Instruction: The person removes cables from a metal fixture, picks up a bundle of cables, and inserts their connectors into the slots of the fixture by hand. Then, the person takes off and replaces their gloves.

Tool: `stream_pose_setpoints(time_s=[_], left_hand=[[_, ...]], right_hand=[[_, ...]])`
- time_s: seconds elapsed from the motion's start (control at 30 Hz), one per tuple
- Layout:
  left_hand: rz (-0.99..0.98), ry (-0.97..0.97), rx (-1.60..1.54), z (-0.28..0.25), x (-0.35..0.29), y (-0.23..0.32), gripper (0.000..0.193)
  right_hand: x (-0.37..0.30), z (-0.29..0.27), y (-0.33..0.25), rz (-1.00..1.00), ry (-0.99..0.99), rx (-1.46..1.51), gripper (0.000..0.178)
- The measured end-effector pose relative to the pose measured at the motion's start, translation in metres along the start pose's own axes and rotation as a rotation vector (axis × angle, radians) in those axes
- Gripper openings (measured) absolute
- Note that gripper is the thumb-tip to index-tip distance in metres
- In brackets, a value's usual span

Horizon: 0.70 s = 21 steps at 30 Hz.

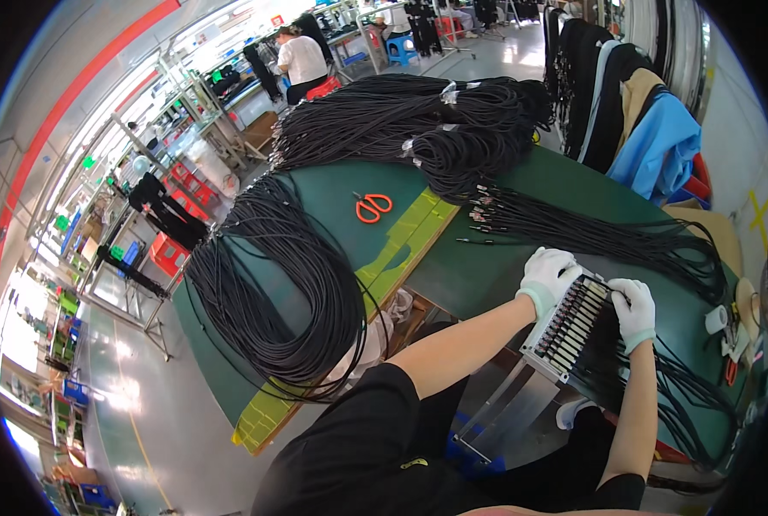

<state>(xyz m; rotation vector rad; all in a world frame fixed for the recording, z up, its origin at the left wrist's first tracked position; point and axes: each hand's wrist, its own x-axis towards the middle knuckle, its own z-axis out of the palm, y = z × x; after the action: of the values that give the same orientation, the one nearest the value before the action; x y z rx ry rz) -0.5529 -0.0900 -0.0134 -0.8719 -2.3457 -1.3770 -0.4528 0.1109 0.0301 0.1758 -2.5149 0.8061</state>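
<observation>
A metal fixture (pixel 570 325) with a row of several slots holds slim cable ends side by side, tilted in front of me. At its far left corner is my left hand (pixel 549 277) in a white glove, fingers curled in; whatever they grip is hidden. My right hand (pixel 633 311), also gloved in white, pinches at the fixture's upper right edge, where black cables leave the slots. The thing between those fingertips is too small to make out. Black cables (pixel 689 387) run from the fixture's right side over the green table.
Large coils of black cable (pixel 315 301) lie left, with a bigger cable pile (pixel 349 120) at the back. Orange-handled scissors (pixel 373 207) rest on the green table (pixel 315 193). A loose cable bundle (pixel 573 225) lies beyond my hands. A white roll (pixel 716 319) stands right.
</observation>
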Motion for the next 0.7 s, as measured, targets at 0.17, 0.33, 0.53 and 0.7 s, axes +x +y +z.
stream_pose_setpoints(time_s=[0.17, 0.33, 0.53, 0.7], left_hand=[[0.038, -0.011, 0.012, -0.001, 0.002, -0.002, 0.024], [-0.007, -0.063, 0.012, -0.006, 0.002, 0.008, 0.023], [0.004, -0.044, 0.002, -0.008, -0.005, 0.0, 0.026], [-0.002, -0.046, -0.01, 0.003, 0.001, -0.006, 0.023]], right_hand=[[0.002, -0.001, -0.002, -0.018, 0.015, -0.018, 0.015], [-0.001, -0.005, -0.003, -0.018, 0.016, -0.028, 0.015], [-0.002, -0.001, -0.007, -0.031, 0.026, -0.021, 0.014], [-0.001, -0.006, 0.01, -0.143, 0.08, -0.094, 0.01]])
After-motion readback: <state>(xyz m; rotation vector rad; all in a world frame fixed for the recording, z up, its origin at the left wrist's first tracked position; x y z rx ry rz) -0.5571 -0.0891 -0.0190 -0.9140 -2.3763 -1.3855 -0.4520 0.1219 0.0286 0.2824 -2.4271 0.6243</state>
